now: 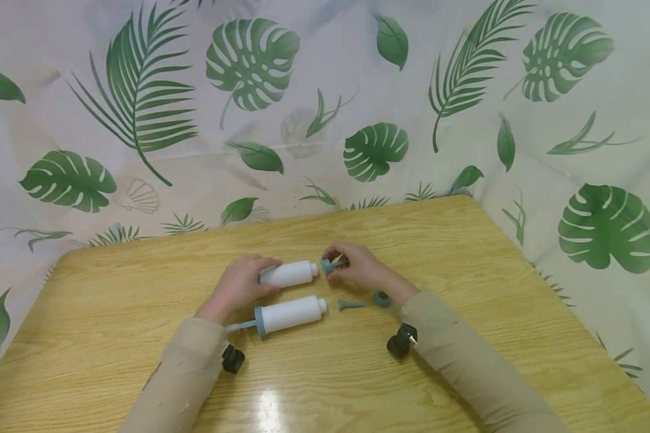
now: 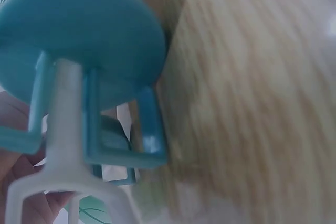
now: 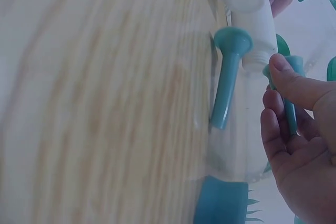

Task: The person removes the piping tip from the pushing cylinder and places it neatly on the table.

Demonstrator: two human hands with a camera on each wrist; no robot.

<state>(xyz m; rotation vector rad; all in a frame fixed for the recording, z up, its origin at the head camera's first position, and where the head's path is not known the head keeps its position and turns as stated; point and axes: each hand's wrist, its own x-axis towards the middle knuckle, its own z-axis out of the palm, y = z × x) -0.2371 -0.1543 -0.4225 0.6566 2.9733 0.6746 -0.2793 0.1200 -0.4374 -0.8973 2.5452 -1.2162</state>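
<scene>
My left hand [image 1: 241,282] grips a white cylindrical tube [image 1: 287,275] lying sideways, its narrow neck pointing right. My right hand [image 1: 363,269] pinches a teal flared nozzle [image 1: 327,266] by its wide end, just off that neck; a small gap shows between them. Nearer me lies a second white tube [image 1: 292,314] with a teal end cap [image 1: 259,322]. In the left wrist view, the cap [image 2: 79,35] with finger loops and a white plunger handle [image 2: 68,129] fill the foreground. Another teal nozzle [image 3: 227,77] rests on the table near the right hand.
A round teal piece [image 1: 381,299] with a dark opening sits beneath my right wrist. The wooden table [image 1: 314,385] runs back to a leaf-printed cloth [image 1: 325,120]. Black wrist cameras hang from both sleeves.
</scene>
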